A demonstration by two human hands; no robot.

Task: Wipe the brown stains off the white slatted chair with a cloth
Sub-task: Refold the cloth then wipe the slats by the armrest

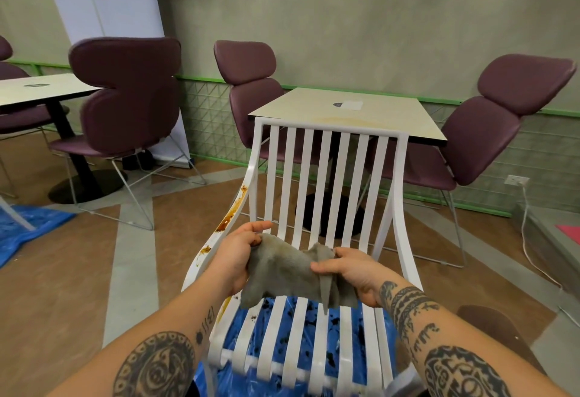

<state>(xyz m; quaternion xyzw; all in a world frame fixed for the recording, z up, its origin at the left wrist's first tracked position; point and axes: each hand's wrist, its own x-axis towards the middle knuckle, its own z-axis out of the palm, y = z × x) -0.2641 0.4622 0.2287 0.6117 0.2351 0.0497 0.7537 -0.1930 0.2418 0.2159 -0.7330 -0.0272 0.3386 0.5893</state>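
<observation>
**Cloth readied; stains unwiped**

Grey cloth (288,274) is gripped by left hand (237,254) and right hand (351,271) above white slatted chair (326,183). Brown stains (230,213) are seen on its left frame. Next, cloth contact there is judged necessary.

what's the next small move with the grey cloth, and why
Probably carry the crumpled grey cloth, gripped by the left hand and right hand above the seat, to the brown stains streaking the left rail of the white slatted chair; the cloth isn't touching them yet.
</observation>
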